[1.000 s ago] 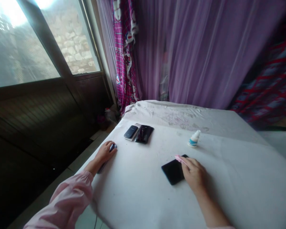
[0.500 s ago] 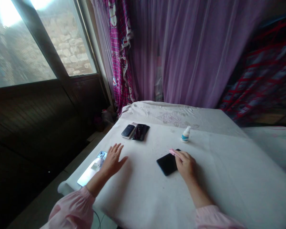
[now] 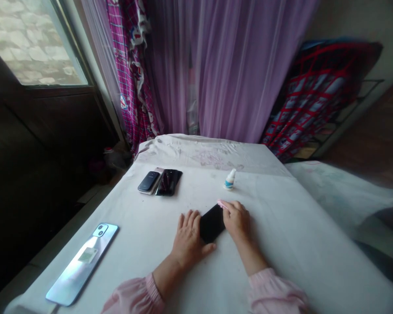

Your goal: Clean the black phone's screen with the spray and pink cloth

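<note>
At my far left, a long, shiny pale-blue phone [image 3: 83, 264] lies back up on the white tablecloth [image 3: 281, 244], untouched. Farther back, a small rounded dark phone [image 3: 148, 181] rests on a paler one, beside a glossy black flat phone [image 3: 166, 182]; whether these are done or waiting, I can't tell. Next, my left hand [image 3: 188, 240] lies spread, thumb out, at the near-left edge of the black-screened rectangular phone [image 3: 212, 224], which lies flat between my hands. A white bottle with a blue label [image 3: 229, 180] stands behind it. My right hand [image 3: 238, 219] pinches a folded pink cloth [image 3: 222, 203] at the screen's far corner; I judge this phone's part under way, not finished.
</note>
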Available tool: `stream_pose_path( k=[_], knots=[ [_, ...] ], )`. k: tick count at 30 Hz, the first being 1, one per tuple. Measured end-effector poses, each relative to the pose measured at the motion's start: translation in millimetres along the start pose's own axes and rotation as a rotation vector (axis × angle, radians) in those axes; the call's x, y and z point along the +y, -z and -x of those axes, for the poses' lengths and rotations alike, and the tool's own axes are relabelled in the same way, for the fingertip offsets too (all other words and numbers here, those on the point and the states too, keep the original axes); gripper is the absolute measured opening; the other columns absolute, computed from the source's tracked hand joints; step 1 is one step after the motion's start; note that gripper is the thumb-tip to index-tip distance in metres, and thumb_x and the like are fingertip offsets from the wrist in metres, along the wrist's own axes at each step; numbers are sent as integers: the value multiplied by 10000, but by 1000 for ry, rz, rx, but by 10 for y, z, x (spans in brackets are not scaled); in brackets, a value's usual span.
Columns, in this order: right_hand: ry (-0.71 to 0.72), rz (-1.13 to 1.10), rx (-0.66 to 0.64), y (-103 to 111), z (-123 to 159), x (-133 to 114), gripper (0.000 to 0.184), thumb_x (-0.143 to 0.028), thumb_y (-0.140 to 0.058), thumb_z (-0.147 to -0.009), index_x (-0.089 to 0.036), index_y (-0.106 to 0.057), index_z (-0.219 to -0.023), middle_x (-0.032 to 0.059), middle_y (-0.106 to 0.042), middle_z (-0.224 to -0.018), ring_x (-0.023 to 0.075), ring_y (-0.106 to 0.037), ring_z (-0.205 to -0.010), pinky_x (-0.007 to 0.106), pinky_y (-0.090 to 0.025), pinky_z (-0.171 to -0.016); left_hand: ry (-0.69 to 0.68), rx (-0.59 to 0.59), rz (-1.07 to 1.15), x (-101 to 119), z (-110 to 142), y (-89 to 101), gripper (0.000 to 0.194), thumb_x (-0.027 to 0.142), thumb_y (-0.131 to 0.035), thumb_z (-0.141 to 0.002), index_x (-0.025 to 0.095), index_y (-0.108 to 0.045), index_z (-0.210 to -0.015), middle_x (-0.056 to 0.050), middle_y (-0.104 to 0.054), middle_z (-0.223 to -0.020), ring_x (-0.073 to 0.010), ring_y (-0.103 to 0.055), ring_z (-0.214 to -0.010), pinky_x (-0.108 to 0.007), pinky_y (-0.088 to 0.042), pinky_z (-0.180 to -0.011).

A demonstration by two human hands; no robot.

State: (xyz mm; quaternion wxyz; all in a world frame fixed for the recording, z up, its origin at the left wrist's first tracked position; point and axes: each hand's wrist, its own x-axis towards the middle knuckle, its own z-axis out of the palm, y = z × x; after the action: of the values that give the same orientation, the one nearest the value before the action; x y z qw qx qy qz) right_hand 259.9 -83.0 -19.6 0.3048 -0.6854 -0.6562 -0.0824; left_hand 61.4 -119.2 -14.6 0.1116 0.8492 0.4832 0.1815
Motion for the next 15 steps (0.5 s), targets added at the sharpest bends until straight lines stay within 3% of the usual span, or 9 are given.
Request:
stream_pose_path(
  k=[4, 8, 15],
  knots=[
    [184, 39, -133, 154, 104, -224, 306, -116, -531, -888, -250, -708, -1098, 61, -634, -823, 190, -545, -778, 302, -339, -675, -7, 30, 12, -8, 5, -37, 794, 589, -681, -738, 130, -449, -1342, -201, -473, -1420, -382, -351, -1370, -630, -224, -1118],
    [337, 25, -175, 196, 168, -318, 276, -170, -529, -917, -253, -693, -1123, 61, -625, -818, 193, -535, -776, 304, -354, -690, -16, 63, 38, -12, 7, -60, 804, 543, -719, -718, 157, -427, -1359, -178, -496, -1403, -377, -361, -1364, -636, -234, -1112],
    [95, 117, -139, 58, -253, 174, 316, -101, -505, -890, -267, -736, -1027, 65, -617, -804, 191, -538, -739, 290, -395, -670, -1, 48, 41, -13, 1, -40, 741, 531, -701, -744, 136, -450, -1319, -189, -487, -1411, -367, -365, -1364, -628, -228, -1119]
  ],
)
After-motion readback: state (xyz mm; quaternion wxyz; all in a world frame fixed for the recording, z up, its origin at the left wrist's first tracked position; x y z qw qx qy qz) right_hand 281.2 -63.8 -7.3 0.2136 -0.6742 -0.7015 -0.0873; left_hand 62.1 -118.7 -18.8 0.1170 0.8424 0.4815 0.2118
